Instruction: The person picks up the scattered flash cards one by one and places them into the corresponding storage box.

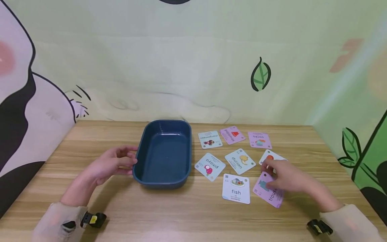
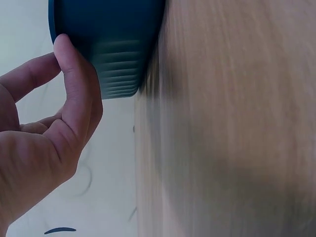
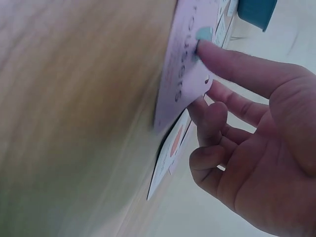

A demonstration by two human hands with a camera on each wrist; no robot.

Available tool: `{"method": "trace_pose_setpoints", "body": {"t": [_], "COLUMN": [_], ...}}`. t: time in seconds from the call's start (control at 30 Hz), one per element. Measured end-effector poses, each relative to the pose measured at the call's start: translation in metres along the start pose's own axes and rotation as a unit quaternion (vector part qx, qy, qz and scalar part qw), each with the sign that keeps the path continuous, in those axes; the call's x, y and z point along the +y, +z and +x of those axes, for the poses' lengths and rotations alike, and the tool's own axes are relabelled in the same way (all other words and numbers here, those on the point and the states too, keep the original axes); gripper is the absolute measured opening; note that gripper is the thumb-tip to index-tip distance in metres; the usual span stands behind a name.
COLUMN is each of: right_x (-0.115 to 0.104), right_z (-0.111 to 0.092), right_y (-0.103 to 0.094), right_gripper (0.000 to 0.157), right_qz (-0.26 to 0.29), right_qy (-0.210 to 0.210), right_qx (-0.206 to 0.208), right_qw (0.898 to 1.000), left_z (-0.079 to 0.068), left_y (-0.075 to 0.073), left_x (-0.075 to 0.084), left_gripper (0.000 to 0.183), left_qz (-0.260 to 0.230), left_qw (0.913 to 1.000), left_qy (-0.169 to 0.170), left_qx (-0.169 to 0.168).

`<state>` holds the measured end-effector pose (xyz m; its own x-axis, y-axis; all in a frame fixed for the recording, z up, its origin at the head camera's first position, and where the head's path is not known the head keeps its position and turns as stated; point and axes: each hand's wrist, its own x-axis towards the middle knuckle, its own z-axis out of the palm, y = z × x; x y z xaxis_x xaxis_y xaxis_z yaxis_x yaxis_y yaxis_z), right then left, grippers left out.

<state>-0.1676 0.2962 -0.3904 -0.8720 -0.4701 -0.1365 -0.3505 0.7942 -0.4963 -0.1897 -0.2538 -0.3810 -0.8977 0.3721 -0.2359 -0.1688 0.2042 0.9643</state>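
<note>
Shadows fall softly, and the right wrist view's purple card point(image 3: 173, 89) seems blurred.

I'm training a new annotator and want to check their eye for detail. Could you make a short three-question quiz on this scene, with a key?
1. Which word is printed on the card that the right hand pinches?

2. True or false: the left hand is nearer to the blue tub than the right hand is.

3. Fill in the blank: the socks card and the pajamas card share the same ____ background colour.

Key:
1. trousers
2. true
3. purple
</note>
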Motion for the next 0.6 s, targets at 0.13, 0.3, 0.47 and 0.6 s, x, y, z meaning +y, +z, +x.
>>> {"method": "trace_pose_setpoints", "body": {"t": [0.13, 0.3, 0.47, 0.6], "right_x": [0.001, 0.011, 0.024, 0.034], "right_z": [-0.001, -0.003, -0.005, -0.006], "right_y": [-0.005, -0.011, -0.017, -0.02], "right_gripper": [0.03, 0.019, 0.011, 0.011], "right_qz": [0.017, 0.059, 0.119, 0.182], "right_qy": [0.004, -0.024, -0.02, -0.01], "right_qx": [-0.016, -0.041, -0.075, -0.103], "right_qw": [1.0, 0.997, 0.99, 0.978], "left_z": [0.001, 0.002, 0.003, 0.003], "left_y": [-0.001, -0.002, -0.002, -0.002], "left_x": [-0.001, -0.001, 0.0, -0.001], "left_gripper": [0.057, 0.058, 0.058, 0.058], "left_qz": [-0.012, -0.025, -0.032, -0.032], "left_qw": [0.9999, 0.9996, 0.9993, 0.9993], "left_qy": [-0.004, -0.011, -0.017, -0.018], "left_qx": [-0.003, -0.006, -0.007, -0.007]}}
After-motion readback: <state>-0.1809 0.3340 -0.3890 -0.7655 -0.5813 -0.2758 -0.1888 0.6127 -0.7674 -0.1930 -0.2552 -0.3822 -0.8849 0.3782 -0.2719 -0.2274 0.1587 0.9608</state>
